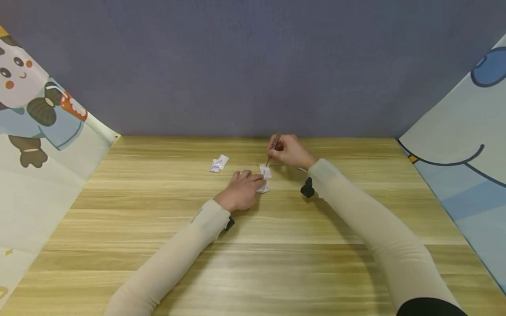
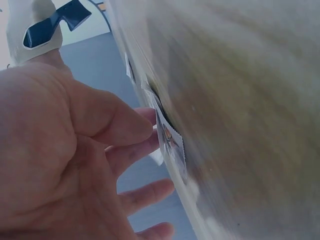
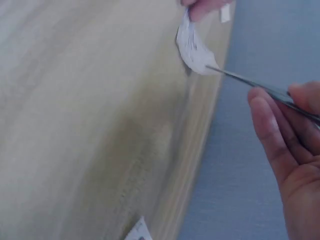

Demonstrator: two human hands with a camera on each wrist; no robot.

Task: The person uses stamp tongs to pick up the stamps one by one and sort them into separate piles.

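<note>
From the head, both forearms reach over the desk; the left grip, back upward, is at a small white packet, while the right grip pinches slanting tweezers, tip down at that packet. From the left wrist, thumb and forefinger pinch the packet's edge (the other fingers spread loosely). From the right wrist, the tweezers' tip touches the packet's curved far end.

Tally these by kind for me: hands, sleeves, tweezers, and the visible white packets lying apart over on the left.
Hands: 2, left hand and right hand
Sleeves: 2
Tweezers: 1 pair
White packets on the left, overlapping: 2
Total: 7
</note>
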